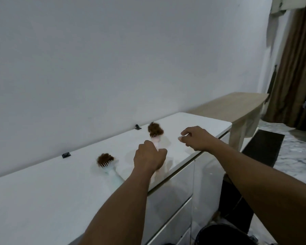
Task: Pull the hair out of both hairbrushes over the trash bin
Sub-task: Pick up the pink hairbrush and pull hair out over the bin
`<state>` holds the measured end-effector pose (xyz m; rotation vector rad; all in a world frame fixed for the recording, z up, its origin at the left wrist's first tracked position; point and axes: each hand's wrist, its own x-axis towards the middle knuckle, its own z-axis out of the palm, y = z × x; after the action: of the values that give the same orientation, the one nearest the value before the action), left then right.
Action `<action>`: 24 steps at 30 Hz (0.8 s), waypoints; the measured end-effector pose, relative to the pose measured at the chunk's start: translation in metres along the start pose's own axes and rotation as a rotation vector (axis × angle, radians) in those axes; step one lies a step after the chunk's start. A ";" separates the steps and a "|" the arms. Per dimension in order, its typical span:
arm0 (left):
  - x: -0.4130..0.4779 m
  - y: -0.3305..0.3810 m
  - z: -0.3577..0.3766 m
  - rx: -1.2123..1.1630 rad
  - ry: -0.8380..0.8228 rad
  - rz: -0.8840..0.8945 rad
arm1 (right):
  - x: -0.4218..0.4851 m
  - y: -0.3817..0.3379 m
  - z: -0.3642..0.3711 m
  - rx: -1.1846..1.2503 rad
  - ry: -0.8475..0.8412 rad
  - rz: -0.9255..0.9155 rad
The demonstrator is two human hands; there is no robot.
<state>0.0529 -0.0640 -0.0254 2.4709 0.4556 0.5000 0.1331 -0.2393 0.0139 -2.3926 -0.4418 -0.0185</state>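
Note:
Two hairbrushes lie on the white dresser top (pixel 42 191), each with a clump of brown hair in its bristles. The light blue hairbrush (pixel 106 162) rests to the left, handle toward me. The pink hairbrush (pixel 155 132) lies farther back on the right. My left hand (pixel 149 156) is curled around the pink brush's handle, which shows above and below the fist. My right hand (pixel 196 138) hovers just right of that brush, fingers loosely bent and apart, holding nothing. The black trash bin (pixel 224 234) stands on the floor at the lower right, in front of the dresser.
Two small black clips (pixel 66 155) (pixel 137 127) sit where the dresser meets the white wall. A light wooden table (pixel 237 106) adjoins the dresser's right end. A dark mat (pixel 265 147) lies on the marble floor, and a brown curtain (pixel 293 59) hangs far right.

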 end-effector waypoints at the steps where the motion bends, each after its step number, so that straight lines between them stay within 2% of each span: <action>1: -0.006 0.008 0.006 -0.024 -0.002 0.043 | -0.007 0.005 -0.008 0.072 0.027 0.027; 8: -0.067 0.047 0.082 -0.121 -0.143 0.284 | -0.067 0.066 -0.038 0.443 0.126 0.209; 14: -0.121 0.046 0.173 -0.109 -0.379 0.376 | -0.108 0.164 -0.005 0.621 0.191 0.389; 17: -0.140 0.035 0.214 -0.135 -0.512 0.396 | -0.125 0.214 0.026 0.728 0.284 0.538; 20: -0.152 0.021 0.255 -0.154 -0.638 0.380 | -0.138 0.263 0.058 0.812 0.303 0.661; 24: -0.161 -0.003 0.312 -0.179 -0.756 0.263 | -0.143 0.320 0.104 0.895 0.310 0.785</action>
<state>0.0499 -0.2745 -0.3070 2.3310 -0.2124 -0.2975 0.0896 -0.4415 -0.2875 -1.4922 0.5525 0.1319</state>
